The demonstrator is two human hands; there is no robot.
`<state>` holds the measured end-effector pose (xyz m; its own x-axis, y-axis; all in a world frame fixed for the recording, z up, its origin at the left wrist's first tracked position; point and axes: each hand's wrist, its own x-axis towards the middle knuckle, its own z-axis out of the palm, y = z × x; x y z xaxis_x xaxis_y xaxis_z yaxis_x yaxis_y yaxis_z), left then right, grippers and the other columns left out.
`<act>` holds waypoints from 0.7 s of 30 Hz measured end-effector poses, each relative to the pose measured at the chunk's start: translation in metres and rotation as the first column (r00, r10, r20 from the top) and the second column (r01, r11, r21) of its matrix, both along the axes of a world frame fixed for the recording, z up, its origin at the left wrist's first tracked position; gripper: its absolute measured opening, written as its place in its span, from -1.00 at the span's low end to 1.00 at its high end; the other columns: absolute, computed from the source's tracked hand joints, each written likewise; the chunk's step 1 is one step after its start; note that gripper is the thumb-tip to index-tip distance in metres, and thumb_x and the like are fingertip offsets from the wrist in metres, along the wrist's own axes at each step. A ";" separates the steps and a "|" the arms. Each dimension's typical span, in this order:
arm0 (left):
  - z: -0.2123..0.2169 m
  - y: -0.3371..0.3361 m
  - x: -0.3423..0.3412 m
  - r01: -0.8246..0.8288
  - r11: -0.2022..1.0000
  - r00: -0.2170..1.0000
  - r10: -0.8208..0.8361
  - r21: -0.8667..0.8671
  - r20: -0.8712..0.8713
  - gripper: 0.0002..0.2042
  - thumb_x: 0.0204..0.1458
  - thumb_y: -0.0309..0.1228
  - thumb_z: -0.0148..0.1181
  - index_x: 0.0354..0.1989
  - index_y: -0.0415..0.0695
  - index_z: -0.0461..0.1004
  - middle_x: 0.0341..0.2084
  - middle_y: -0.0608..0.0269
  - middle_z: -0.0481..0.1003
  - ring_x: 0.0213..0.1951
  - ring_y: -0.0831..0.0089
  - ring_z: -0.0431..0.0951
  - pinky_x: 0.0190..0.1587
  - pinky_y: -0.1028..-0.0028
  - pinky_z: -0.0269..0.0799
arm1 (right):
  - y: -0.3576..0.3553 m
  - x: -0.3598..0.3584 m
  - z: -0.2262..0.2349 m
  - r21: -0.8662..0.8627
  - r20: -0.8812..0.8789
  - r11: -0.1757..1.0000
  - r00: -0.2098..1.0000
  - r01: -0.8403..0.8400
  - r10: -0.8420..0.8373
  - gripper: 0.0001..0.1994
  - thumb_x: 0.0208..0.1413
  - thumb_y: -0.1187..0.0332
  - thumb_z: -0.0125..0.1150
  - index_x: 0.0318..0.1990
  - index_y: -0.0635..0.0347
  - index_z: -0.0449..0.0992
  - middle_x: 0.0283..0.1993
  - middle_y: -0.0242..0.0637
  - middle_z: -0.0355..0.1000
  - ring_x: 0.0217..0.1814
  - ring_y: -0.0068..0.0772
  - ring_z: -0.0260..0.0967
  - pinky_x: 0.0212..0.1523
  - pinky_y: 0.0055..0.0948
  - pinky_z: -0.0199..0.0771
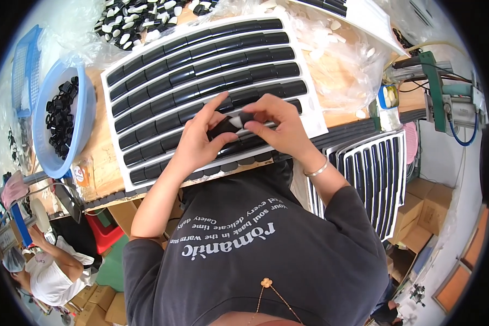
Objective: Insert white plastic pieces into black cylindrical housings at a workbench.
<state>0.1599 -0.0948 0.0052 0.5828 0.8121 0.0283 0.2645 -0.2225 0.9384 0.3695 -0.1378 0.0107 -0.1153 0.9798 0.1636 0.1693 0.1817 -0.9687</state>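
Both hands meet over the lower part of a white tray (316, 120), which carries several rows of glossy black curved pieces (193, 70). In the pinched fingers of my left hand (201, 136) is a black piece (220, 128). Facing it, my right hand (279, 124) pinches a small dark piece with a white face (237, 121) between thumb and fingers. The two pieces are close together; whether they touch is hidden by the fingers. Their exact kind is too small to make out.
At the left stands a blue basin (84, 117) of small black parts, beside a blue mesh basket (27, 70). Black and white pieces (127, 24) lie heaped at the back. More filled trays (372, 179) lean at the right, near a green-framed machine (431, 87). Another person (54, 271) works lower left.
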 end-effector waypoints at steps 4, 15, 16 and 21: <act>0.015 0.000 -0.002 0.082 0.989 0.995 -0.073 -0.120 0.074 -0.26 -0.10 -0.69 0.26 0.31 -0.14 0.09 -0.37 0.19 0.55 -0.32 0.44 0.52 -0.18 0.54 0.42 | 0.002 -0.003 0.008 -0.038 0.084 0.995 0.991 -0.098 0.101 -0.71 -0.06 0.61 0.32 -0.13 0.22 0.53 -0.33 -0.43 0.35 -0.35 -0.67 0.36 -0.30 -0.65 0.43; 0.013 -0.007 -0.007 -0.031 0.887 0.977 0.124 -0.460 0.174 -0.81 -0.02 -0.62 0.27 -0.19 -0.30 0.54 -0.39 0.32 0.57 -0.40 0.69 0.47 -0.35 0.64 0.40 | 0.004 -0.013 0.003 -0.059 -0.073 0.991 0.991 -0.121 0.116 -0.73 -0.01 0.62 0.30 -0.11 0.28 0.49 -0.28 -0.43 0.36 -0.29 -0.69 0.38 -0.23 -0.64 0.48; 0.017 -0.006 -0.007 -0.040 0.914 0.988 0.097 -0.403 0.123 -0.81 -0.01 -0.62 0.26 -0.18 -0.30 0.55 -0.40 0.31 0.57 -0.40 0.70 0.47 -0.35 0.64 0.39 | 0.006 -0.013 0.002 -0.057 -0.050 0.987 0.987 -0.153 0.150 -0.73 -0.01 0.63 0.29 -0.11 0.28 0.49 -0.27 -0.42 0.36 -0.29 -0.69 0.38 -0.24 -0.64 0.48; 0.021 0.005 -0.010 0.057 0.904 0.978 0.035 -0.424 0.205 -0.79 0.02 -0.59 0.23 -0.14 -0.31 0.54 -0.44 0.31 0.57 -0.42 0.67 0.48 -0.35 0.62 0.42 | 0.009 -0.015 0.000 -0.033 -0.132 0.982 0.975 -0.184 0.178 -0.74 0.03 0.58 0.28 -0.09 0.30 0.48 -0.22 -0.38 0.37 -0.31 -0.69 0.36 -0.28 -0.65 0.45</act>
